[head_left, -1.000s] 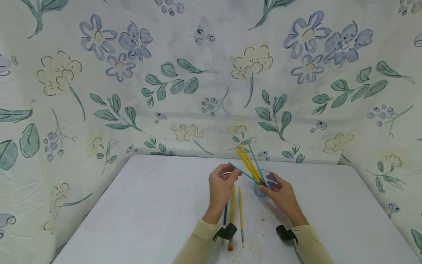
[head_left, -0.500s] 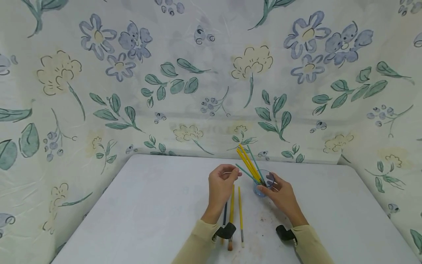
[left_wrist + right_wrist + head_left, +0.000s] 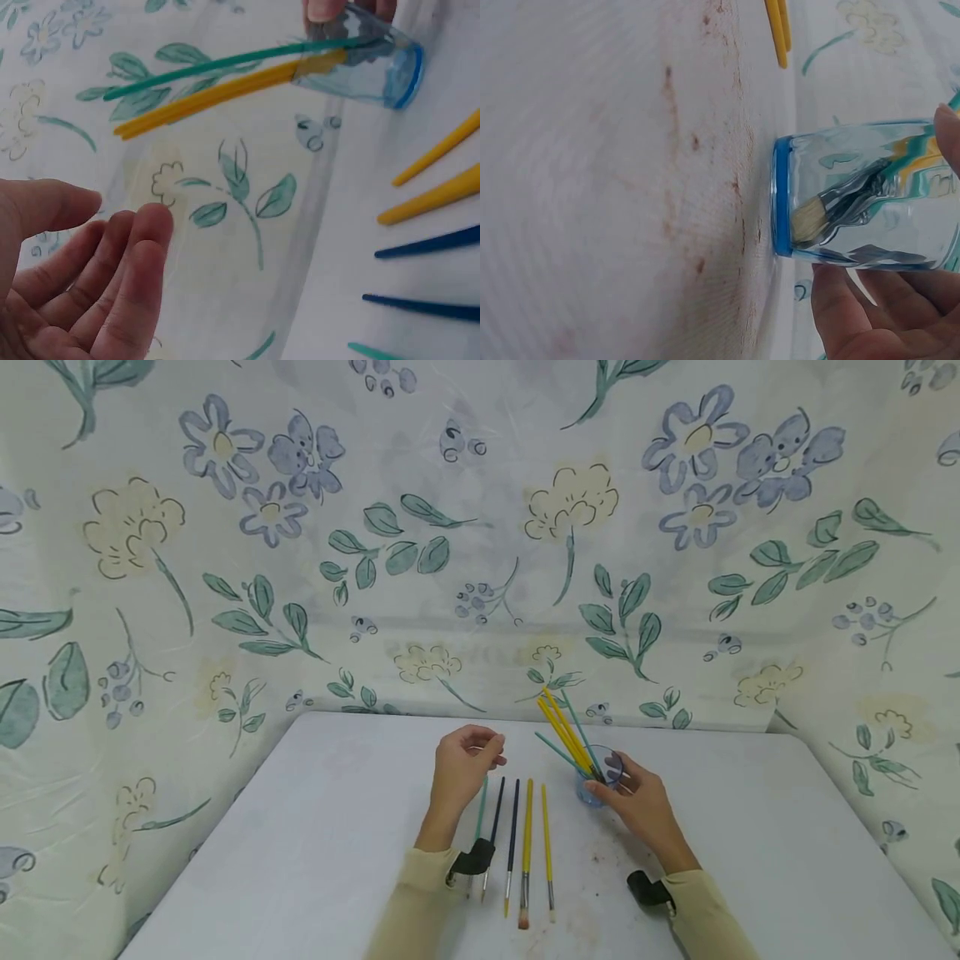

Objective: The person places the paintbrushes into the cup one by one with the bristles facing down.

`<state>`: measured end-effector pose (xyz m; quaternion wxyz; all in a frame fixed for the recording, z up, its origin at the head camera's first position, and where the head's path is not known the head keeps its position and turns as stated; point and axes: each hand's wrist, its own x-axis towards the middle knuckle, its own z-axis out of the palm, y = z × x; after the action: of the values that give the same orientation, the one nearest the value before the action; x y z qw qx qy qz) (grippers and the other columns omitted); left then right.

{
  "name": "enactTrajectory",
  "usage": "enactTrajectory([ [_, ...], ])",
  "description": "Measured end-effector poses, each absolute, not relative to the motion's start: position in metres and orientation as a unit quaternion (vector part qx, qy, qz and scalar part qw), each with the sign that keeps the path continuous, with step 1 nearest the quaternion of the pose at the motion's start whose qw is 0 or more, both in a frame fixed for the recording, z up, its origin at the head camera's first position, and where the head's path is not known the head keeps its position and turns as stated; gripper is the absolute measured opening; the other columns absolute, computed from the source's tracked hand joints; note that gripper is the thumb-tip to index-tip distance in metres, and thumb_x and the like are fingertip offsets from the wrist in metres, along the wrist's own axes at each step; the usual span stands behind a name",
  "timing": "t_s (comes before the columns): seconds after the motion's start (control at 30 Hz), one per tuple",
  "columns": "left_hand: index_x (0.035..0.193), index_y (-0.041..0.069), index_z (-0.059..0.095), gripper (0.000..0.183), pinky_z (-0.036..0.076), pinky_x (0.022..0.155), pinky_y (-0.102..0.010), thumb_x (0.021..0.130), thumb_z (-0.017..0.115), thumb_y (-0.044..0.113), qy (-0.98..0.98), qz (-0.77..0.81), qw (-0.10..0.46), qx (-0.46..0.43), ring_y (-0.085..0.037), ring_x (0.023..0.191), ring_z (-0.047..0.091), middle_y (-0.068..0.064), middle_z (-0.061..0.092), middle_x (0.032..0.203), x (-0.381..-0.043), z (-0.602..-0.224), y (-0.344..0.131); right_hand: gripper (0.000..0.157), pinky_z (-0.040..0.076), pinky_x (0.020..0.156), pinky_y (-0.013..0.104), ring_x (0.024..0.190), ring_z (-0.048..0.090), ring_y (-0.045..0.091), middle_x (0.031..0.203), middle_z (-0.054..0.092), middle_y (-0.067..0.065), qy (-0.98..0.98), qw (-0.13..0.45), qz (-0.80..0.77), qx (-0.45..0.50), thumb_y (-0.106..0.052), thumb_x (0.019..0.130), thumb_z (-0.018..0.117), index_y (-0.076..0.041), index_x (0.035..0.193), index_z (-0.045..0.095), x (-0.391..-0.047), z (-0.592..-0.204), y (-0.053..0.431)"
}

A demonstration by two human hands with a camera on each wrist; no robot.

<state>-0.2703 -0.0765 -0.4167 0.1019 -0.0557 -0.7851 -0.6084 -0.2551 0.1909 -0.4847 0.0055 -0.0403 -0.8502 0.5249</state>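
Note:
My right hand (image 3: 641,802) grips a clear glass (image 3: 782,196) with a blue base, thumb on one side and fingers on the other. Two yellow-handled paintbrushes (image 3: 558,722) and two teal-handled paintbrushes (image 3: 576,714) lean out of it, bristles down; pale bristles (image 3: 810,221) show through its wall. To the left, my left hand (image 3: 460,772) hovers with nothing in it, fingers loosely bent and thumb apart from them in the left wrist view. Below and right of it lie a teal paintbrush (image 3: 482,810), two dark blue paintbrushes (image 3: 512,835) and two yellow paintbrushes (image 3: 527,835).
The brushes on the white table (image 3: 337,835) lie roughly side by side, bristles toward me. Brownish specks (image 3: 696,142) mark the tabletop near the glass. A flowered sheet (image 3: 480,568) hangs behind the table's far edge and along both sides. Black wrist cameras (image 3: 474,857) sit on both cuffs.
My left hand has let go of the lower teal paintbrush and moved left, away from the glass, uncovering more of the brushes on the table. My right hand still holds the glass in place.

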Motion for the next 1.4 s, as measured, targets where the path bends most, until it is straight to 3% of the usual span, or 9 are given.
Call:
enactTrajectory([
  [0.33,0.101,0.006,0.069,0.023,0.046,0.059,-0.025,0.091,0.067,0.027,-0.898,-0.439,0.036,-0.018,-0.019,0.068,0.070,-0.006,0.072,0.081,-0.273,-0.422,-0.099,0.098,0.046,0.107,0.043,0.139,0.047,0.035,0.152,0.046,0.013,-0.848,0.001,0.529,-0.041,-0.055,0.078,0.076,-0.011,0.154,0.031,-0.256,-0.485,0.192],
  [0.5,0.101,0.006,0.068,0.025,0.046,0.059,-0.026,0.090,0.068,0.028,-0.926,-0.376,-0.029,-0.004,-0.013,0.065,0.063,-0.003,0.071,0.076,-0.273,-0.431,-0.101,0.100,0.046,0.107,0.042,0.139,0.047,0.035,0.152,0.045,0.014,-0.847,0.000,0.529,-0.041,-0.056,0.077,0.076,-0.011,0.154,0.031,-0.255,-0.486,0.191],
  [0.67,0.099,0.005,0.067,0.027,0.048,0.061,-0.028,0.090,0.069,0.030,-0.934,-0.352,-0.062,0.020,-0.014,0.064,0.063,-0.004,0.069,0.075,-0.272,-0.438,-0.101,0.100,0.047,0.107,0.042,0.139,0.047,0.036,0.152,0.045,0.014,-0.847,-0.001,0.530,-0.041,-0.057,0.077,0.076,-0.011,0.154,0.031,-0.256,-0.487,0.191],
  [1.07,0.100,0.003,0.066,0.029,0.049,0.066,-0.031,0.088,0.072,0.029,-0.943,-0.316,-0.095,0.050,-0.017,0.065,0.061,-0.005,0.065,0.071,-0.271,-0.445,-0.099,0.098,0.048,0.106,0.043,0.138,0.047,0.037,0.151,0.046,0.016,-0.850,0.004,0.524,-0.047,-0.056,0.078,0.076,-0.011,0.153,0.032,-0.256,-0.485,0.190],
  [1.4,0.085,0.002,0.065,0.021,0.047,0.057,-0.027,0.084,0.074,0.021,-0.959,-0.269,-0.082,0.024,-0.017,0.059,0.058,-0.006,0.063,0.066,-0.268,-0.451,-0.095,0.097,0.048,0.106,0.043,0.138,0.048,0.036,0.151,0.046,0.015,-0.851,0.007,0.524,-0.046,-0.054,0.079,0.076,-0.011,0.153,0.032,-0.254,-0.484,0.190],
])
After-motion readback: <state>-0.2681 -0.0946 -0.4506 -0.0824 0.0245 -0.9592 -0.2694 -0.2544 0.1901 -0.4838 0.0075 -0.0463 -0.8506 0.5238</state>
